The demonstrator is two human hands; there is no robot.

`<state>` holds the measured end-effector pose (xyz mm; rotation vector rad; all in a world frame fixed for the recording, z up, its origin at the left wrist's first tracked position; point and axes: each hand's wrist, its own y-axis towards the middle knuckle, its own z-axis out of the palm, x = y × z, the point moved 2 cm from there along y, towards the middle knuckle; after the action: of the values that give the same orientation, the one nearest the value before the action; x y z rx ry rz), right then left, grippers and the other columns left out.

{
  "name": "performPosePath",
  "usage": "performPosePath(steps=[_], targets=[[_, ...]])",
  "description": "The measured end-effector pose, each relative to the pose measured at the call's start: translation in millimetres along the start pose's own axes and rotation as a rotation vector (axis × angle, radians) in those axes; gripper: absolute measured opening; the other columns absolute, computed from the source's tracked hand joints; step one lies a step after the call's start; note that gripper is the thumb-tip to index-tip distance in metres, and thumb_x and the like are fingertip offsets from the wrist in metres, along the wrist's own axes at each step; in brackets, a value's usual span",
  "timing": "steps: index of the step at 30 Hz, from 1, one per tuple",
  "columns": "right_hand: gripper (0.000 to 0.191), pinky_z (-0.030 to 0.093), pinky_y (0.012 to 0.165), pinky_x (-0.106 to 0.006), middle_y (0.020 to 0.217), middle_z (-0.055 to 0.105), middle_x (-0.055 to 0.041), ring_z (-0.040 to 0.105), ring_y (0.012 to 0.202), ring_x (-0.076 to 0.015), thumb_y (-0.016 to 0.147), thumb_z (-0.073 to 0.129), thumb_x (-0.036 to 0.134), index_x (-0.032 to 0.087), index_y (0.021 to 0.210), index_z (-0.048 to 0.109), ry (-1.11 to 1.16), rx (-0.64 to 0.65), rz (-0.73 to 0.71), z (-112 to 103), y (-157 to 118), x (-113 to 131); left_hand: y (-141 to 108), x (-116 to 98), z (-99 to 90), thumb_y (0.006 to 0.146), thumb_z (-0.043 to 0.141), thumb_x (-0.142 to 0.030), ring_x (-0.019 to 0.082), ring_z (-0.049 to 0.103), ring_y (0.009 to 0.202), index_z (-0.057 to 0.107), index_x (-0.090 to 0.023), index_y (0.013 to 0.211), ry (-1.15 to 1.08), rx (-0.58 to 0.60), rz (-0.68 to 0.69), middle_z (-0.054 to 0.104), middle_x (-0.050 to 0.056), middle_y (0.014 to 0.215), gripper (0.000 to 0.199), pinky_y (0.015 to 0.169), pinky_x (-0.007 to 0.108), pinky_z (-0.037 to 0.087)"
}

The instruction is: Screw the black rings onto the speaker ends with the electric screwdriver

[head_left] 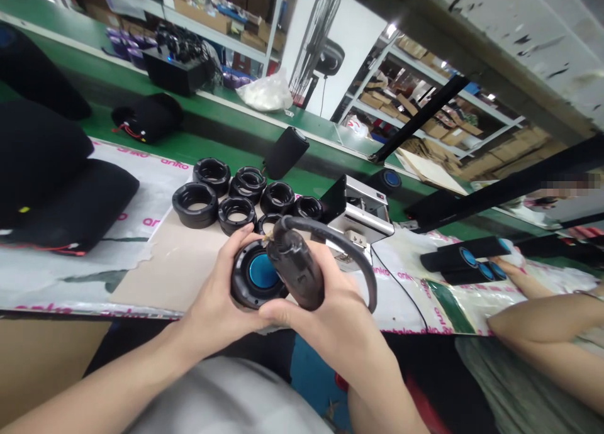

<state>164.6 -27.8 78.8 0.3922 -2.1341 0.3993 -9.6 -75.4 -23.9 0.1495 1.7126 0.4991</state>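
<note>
My left hand [217,292] is closed around a round black speaker end piece [241,282] with a shiny blue disc [262,270] in its centre. In my right hand [340,299] lies a black electric screwdriver [299,270], its thick cable [363,264] looping over the wrist. The right thumb reaches across to the near edge of the speaker piece. The screwdriver covers the right side of that piece, and its tip cannot be made out. Just beyond my hands, several black plastic rings [195,204] stand in rows on a sheet of brown cardboard [146,270].
A silver screw feeder [361,214] stands right of the rings. Black speaker bodies lie at left [89,207] and behind [287,151]. At right, another person's hand [514,273] touches blue-ended speakers [453,261]. A green bench [226,129] runs behind.
</note>
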Motion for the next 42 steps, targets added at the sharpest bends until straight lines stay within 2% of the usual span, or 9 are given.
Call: performPosePath(steps=[7,11,17,21,24,27,30,36,42], targets=[[0.079,0.056,0.116,-0.047,0.13,0.073,0.0057,0.069,0.123,-0.0272,0.069,0.103,0.039,0.045,0.14,0.068,0.023,0.053,0.068,-8,8,-2,1,0,-4.9,0.076,0.099,-0.056,0.039,0.065,0.143,0.034,-0.042,0.167,0.036,0.042,0.001,0.057,0.011,0.161,0.113,0.118,0.053,0.058],[0.082,0.055,0.115,-0.048,0.119,0.074,0.0041,0.069,0.112,-0.0259,0.067,0.105,0.041,0.044,0.14,0.068,0.007,0.064,0.049,-11,13,-4,13,-6,-12.1,0.059,0.103,-0.069,0.043,0.061,0.147,0.042,-0.04,0.163,-0.003,0.109,0.018,0.056,0.011,0.163,0.124,0.122,0.058,0.054],[0.073,0.063,0.093,-0.037,0.134,0.073,-0.0025,0.074,0.107,-0.0244,0.071,0.103,0.032,0.032,0.136,0.07,0.225,0.097,-0.003,-17,10,-13,24,-12,-15.3,0.071,0.101,-0.061,0.041,0.054,0.154,0.062,-0.033,0.142,0.029,0.092,0.036,0.059,0.011,0.16,0.085,0.128,0.057,0.047],[0.043,0.057,0.054,-0.028,0.13,0.075,-0.0074,0.068,0.058,-0.0129,0.082,0.096,0.033,0.023,0.114,0.068,0.617,-0.33,-0.188,-56,3,-28,22,-15,-14.2,0.081,0.095,-0.04,0.039,0.056,0.152,0.06,-0.027,0.14,0.092,0.089,0.065,0.056,0.014,0.163,0.071,0.123,0.053,0.052],[0.051,0.054,0.048,-0.025,0.089,0.076,0.0013,0.056,0.045,-0.0098,0.086,0.092,0.057,0.023,0.106,0.059,0.842,-0.819,-0.458,-96,-7,-43,19,-19,-13.9,0.08,0.09,-0.033,0.036,0.066,0.14,0.06,-0.026,0.139,0.119,0.051,0.058,0.069,0.011,0.146,0.067,0.118,0.05,0.057],[0.061,0.051,0.043,-0.021,0.056,0.055,0.0105,0.046,0.039,-0.0096,0.081,0.092,0.068,0.025,0.094,0.051,0.863,-1.038,-0.593,-122,-10,-51,22,-21,-9.3,0.078,0.088,-0.036,0.036,0.07,0.132,0.063,-0.025,0.136,0.167,-0.004,-0.008,0.073,0.008,0.139,0.064,0.117,0.051,0.059],[0.055,0.044,0.036,-0.022,0.053,0.052,0.01,0.042,0.036,-0.0109,0.088,0.084,0.07,0.025,0.091,0.052,0.839,-0.974,-0.627,-128,7,-50,37,-19,9.2,0.078,0.089,-0.04,0.036,0.072,0.129,0.065,-0.023,0.134,0.182,0.024,0.003,0.075,0.009,0.137,0.063,0.116,0.055,0.059],[0.056,0.036,0.035,-0.024,0.057,0.054,0.0068,0.05,0.038,-0.0114,0.09,0.079,0.075,0.024,0.087,0.057,0.794,-0.769,-0.663,-120,65,-53,70,-8,59.9,0.078,0.09,-0.035,0.032,0.074,0.128,0.063,-0.023,0.135,0.066,0.329,0.119,0.075,0.01,0.138,0.065,0.11,0.043,0.061],[0.055,0.037,0.038,-0.024,0.056,0.054,0.0073,0.048,0.039,-0.0103,0.089,0.084,0.07,0.022,0.086,0.057,0.774,-0.696,-0.579,-116,82,-63,72,-6,62.3,0.079,0.09,-0.034,0.031,0.072,0.129,0.062,-0.024,0.136,0.051,0.362,0.122,0.072,0.011,0.139,0.065,0.109,0.04,0.059]])
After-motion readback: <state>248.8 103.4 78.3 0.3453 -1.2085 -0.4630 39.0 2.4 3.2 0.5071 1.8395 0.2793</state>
